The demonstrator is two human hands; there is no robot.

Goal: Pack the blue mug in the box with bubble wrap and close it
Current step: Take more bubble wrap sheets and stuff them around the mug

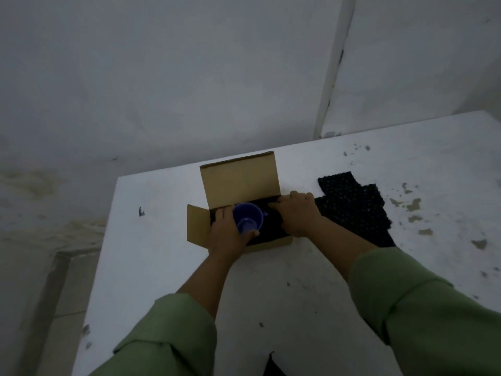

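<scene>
A brown cardboard box (238, 180) stands open on the white table (162, 267), its lid flap upright at the back and a side flap folded out to the left. Dark bubble wrap lines the inside. My left hand (225, 234) grips the blue mug (247, 217), which lies tilted in the left half of the box with its mouth toward me. My right hand (298, 213) rests over the right end of the box, fingers curled on the dark lining and box edge. What lies under that hand is hidden.
A second sheet of black bubble wrap (357, 207) lies flat on the table just right of the box. The table's left edge drops to the floor. A grey wall stands close behind. Stains dot the table's right side.
</scene>
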